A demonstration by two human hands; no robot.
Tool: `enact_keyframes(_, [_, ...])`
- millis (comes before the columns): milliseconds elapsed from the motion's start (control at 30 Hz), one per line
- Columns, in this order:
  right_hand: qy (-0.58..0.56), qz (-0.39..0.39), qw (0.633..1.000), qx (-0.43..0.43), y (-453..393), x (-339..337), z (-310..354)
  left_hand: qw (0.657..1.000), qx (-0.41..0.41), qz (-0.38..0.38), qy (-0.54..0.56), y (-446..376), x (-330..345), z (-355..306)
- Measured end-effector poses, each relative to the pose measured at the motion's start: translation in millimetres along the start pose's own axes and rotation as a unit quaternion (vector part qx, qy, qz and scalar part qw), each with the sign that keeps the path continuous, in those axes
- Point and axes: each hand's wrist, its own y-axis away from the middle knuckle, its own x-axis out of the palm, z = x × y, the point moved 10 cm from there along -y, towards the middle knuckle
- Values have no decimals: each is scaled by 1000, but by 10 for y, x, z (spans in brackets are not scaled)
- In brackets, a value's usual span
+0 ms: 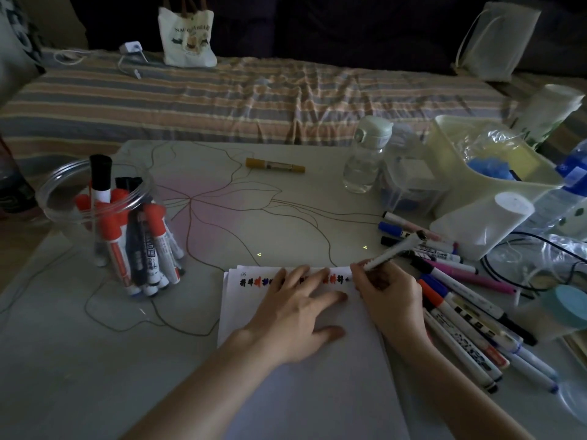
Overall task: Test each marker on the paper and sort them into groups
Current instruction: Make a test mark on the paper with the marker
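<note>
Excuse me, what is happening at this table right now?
A person is testing markers on paper. The left hand lies flat on the sheet and holds it down. The right hand grips a marker with its tip at the end of a row of coloured marks along the top edge. More markers stand in a clear jar, and others lie in a pile on the right.

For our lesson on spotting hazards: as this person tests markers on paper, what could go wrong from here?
1. The left hand lies flat over the row of test marks, so fresh ink might smear.
2. The water bottle stands upright near the paper; a knock could tip it.
</note>
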Motion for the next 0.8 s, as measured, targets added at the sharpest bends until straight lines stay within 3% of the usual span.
enact_keyframes(633, [4, 14, 999, -40, 5, 39, 3, 999, -22, 26, 16, -18, -6, 2])
enact_keyframes(800, [12, -19, 998, -61, 22, -6, 50, 999, -18, 24, 20, -13, -9, -5])
